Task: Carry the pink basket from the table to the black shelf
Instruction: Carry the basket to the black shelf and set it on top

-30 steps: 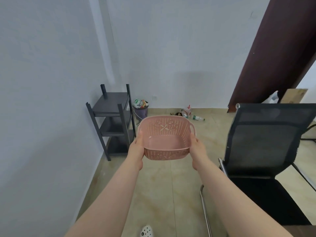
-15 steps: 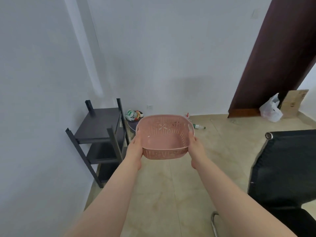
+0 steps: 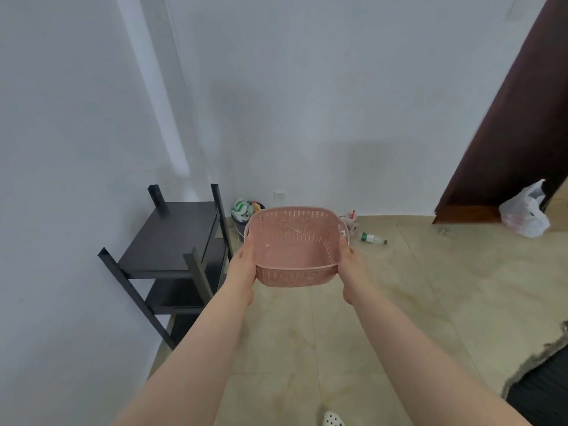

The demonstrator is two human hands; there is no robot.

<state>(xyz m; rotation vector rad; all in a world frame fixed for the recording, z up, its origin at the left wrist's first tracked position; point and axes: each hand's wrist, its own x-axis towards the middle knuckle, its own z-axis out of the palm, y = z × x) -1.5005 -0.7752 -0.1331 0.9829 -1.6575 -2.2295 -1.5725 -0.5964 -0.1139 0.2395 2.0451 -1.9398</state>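
I hold an empty pink perforated basket (image 3: 295, 247) in the air in front of me, over the tiled floor. My left hand (image 3: 242, 272) grips its left side and my right hand (image 3: 350, 269) grips its right side. The black shelf (image 3: 172, 238) stands against the left wall, just left of the basket, with a bare top board and lower boards beneath it.
A small bin (image 3: 246, 210) full of rubbish sits in the corner behind the shelf. A plastic bottle (image 3: 373, 238) lies on the floor near the wall. A white bag (image 3: 524, 210) rests by the dark door (image 3: 507, 133). A black chair (image 3: 541, 385) edges in at lower right.
The view has come closer to the shelf, which now looks larger beside the basket. The black chair has slid mostly out of view to the lower right. Both hands keep their hold.
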